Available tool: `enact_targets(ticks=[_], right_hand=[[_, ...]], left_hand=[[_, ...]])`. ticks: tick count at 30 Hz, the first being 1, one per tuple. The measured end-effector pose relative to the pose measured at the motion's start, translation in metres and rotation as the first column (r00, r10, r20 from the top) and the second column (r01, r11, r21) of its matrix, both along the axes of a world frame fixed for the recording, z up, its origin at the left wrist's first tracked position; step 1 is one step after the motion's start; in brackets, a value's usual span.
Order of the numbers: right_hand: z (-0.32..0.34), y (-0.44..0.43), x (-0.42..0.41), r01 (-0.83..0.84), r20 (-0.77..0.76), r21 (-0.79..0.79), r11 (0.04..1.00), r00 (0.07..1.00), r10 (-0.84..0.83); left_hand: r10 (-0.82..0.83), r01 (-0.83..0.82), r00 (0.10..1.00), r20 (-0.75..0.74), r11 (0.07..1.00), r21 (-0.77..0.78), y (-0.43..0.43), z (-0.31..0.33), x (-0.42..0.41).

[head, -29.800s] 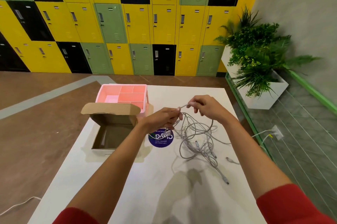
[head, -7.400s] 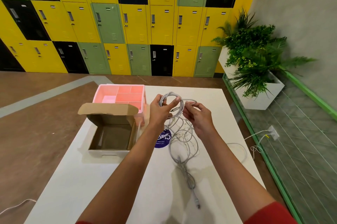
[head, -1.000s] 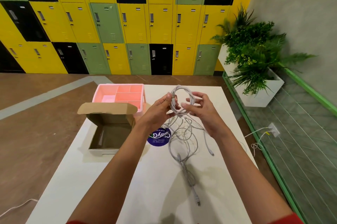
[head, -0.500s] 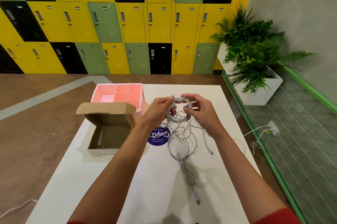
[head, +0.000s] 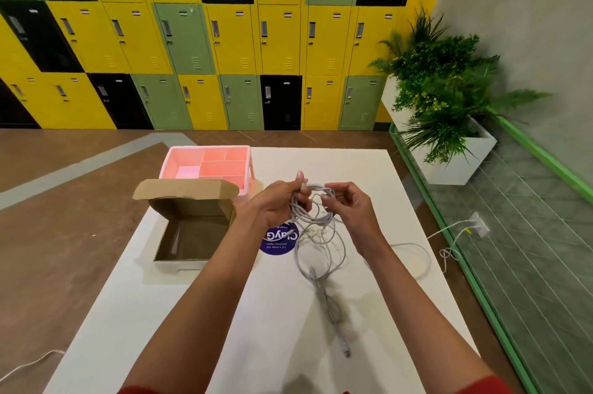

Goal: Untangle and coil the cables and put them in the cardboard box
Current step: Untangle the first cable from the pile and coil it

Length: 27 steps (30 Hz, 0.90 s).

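Cardboard box [head: 195, 242] stands open at the left of the table [head: 224, 329], flap raised; no cable shows inside it. Left hand [head: 276, 204] is clamped round a small coil [head: 309, 205] of grey cable, held above the table just right of the box. Right hand [head: 349, 207], fingers curled, pinches a strand at the coil's edge. Below the hands, loose cable [head: 321, 260] hangs and trails in open loops toward the near edge, unwound. A thin white cable [head: 415, 250] lies apart at the right. Assessment: first coil partly formed, nothing boxed, most of the work outstanding.
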State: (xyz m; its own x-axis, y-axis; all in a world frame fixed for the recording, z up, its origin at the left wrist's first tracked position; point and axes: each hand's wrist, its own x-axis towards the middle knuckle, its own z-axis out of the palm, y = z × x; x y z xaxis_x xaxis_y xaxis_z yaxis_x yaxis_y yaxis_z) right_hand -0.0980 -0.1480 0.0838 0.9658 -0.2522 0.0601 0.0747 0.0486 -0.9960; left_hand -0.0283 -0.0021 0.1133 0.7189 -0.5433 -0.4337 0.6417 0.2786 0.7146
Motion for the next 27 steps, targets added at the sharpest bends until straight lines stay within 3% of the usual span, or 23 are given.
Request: enact_targets(ticks=[4, 9, 16, 21, 27], right_hand=[[0.003, -0.004, -0.003, -0.011, -0.043, -0.138, 0.99, 0.999, 0.005], [0.008, -0.001, 0.0, -0.115, 0.053, -0.281, 0.953, 0.989, 0.135], [0.001, -0.006, 0.004, -0.015, 0.062, -0.276, 0.961, 0.998, 0.033], [-0.006, -0.005, 0.003, 0.127, 0.07, -0.212, 0.969, 0.991, -0.115], [-0.009, -0.005, 0.001, 0.125, 0.062, -0.286, 0.95, 0.992, -0.112]], left_hand=[[-0.14, 0.092, 0.978, 0.157, 0.955, 0.284, 0.006, -0.003, 0.0], [-0.315, 0.181, 0.909, 0.272, 0.887, 0.425, 0.006, -0.005, 0.0], [-0.258, 0.125, 0.909, 0.329, 0.919, 0.374, 0.004, -0.005, -0.007], [-0.27, 0.082, 0.885, 0.378, 0.891, 0.446, 0.006, -0.012, -0.017], [-0.21, 0.056, 0.89, 0.405, 0.931, 0.359, 0.013, -0.018, -0.017]])
